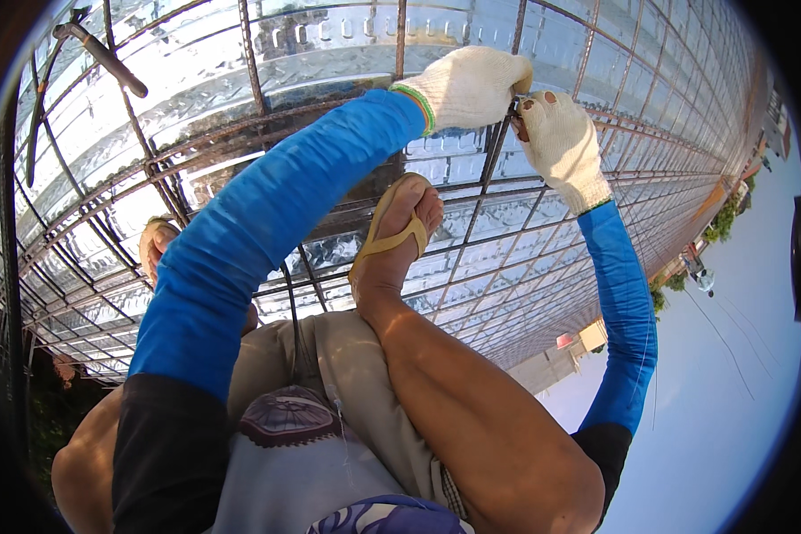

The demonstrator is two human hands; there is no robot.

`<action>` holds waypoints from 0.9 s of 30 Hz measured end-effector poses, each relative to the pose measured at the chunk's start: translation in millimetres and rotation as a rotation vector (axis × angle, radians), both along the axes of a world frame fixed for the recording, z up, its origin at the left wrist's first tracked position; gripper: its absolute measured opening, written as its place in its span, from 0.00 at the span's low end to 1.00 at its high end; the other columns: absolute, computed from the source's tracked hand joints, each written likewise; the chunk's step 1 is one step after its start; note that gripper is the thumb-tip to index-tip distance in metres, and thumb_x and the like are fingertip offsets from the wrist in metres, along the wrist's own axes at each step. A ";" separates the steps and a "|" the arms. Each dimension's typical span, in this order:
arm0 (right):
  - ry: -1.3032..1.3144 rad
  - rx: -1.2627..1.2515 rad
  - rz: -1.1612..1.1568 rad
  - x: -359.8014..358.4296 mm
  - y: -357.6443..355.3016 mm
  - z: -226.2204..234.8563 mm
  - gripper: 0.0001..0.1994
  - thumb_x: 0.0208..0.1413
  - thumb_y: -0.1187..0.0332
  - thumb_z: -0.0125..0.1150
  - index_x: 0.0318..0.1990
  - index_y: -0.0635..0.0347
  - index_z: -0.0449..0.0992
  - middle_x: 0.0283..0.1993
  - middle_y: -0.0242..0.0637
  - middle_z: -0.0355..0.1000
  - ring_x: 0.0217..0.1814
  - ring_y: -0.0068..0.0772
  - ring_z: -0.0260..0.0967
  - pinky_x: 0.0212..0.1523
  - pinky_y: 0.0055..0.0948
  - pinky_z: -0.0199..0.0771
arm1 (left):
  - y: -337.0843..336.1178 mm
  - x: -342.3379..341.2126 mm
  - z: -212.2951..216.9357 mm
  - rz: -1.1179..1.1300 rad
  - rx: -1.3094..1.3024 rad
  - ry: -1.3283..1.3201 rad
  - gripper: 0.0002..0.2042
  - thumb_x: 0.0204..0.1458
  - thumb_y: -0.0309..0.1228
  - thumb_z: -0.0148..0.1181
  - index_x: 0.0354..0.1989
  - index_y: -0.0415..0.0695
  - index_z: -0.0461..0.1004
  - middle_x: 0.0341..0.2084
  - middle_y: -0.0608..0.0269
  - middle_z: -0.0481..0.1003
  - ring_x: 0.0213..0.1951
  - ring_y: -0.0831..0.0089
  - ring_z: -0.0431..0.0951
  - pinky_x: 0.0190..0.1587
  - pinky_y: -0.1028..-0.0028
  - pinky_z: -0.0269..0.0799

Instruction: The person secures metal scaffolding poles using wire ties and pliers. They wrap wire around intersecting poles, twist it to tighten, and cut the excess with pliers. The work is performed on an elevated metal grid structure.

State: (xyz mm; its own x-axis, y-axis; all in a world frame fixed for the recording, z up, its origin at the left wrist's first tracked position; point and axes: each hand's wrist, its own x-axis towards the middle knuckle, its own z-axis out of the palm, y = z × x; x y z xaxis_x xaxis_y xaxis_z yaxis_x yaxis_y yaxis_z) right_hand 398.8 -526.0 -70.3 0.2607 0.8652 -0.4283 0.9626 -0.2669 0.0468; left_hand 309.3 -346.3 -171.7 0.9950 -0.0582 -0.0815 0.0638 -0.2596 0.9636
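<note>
My left hand [472, 87], in a white knit glove with a green and orange cuff, reaches across to a dark upright steel bar [497, 147] of the rebar mesh. Its fingers are curled closed at the bar. From the other side my right hand [559, 147], in a matching glove with worn holes at the fingertips, meets it there with its fingers pinched together. Something small and dark shows between the fingertips, too hidden to name. Thin wires [636, 258] trail down beside my right forearm.
Rebar mesh [543, 214] spreads over shiny silver sheeting [329, 36]. My sandalled foot [396, 227] rests on the bars. A pair of pincers [107, 58] hangs on a bar at upper left. Loose wires [721, 329] stick out against the sky at right.
</note>
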 end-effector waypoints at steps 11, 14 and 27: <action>-0.054 -0.127 -0.179 -19.5 18.1 4.6 0.10 0.58 0.62 0.71 0.38 0.56 0.80 0.37 0.42 0.79 0.40 0.49 0.81 0.39 0.47 0.83 | 1.3 -4.0 -1.6 -0.020 -0.041 -0.027 0.16 0.54 0.26 0.63 0.52 0.43 0.81 0.45 0.46 0.85 0.51 0.44 0.85 0.53 0.53 0.80; -0.063 -0.082 -0.270 -29.3 1.2 -3.7 0.09 0.63 0.61 0.69 0.41 0.52 0.78 0.38 0.41 0.78 0.41 0.51 0.79 0.41 0.50 0.80 | 3.6 -4.9 7.0 -0.034 -0.049 -0.013 0.14 0.57 0.26 0.60 0.52 0.43 0.81 0.45 0.47 0.85 0.51 0.44 0.85 0.54 0.52 0.80; -0.005 0.045 -0.648 -54.9 3.4 -14.6 0.12 0.62 0.57 0.71 0.35 0.53 0.79 0.33 0.41 0.80 0.39 0.53 0.82 0.38 0.49 0.80 | 4.0 -16.3 15.7 -0.017 -0.005 0.030 0.13 0.61 0.23 0.54 0.51 0.40 0.80 0.45 0.47 0.85 0.50 0.45 0.85 0.56 0.50 0.81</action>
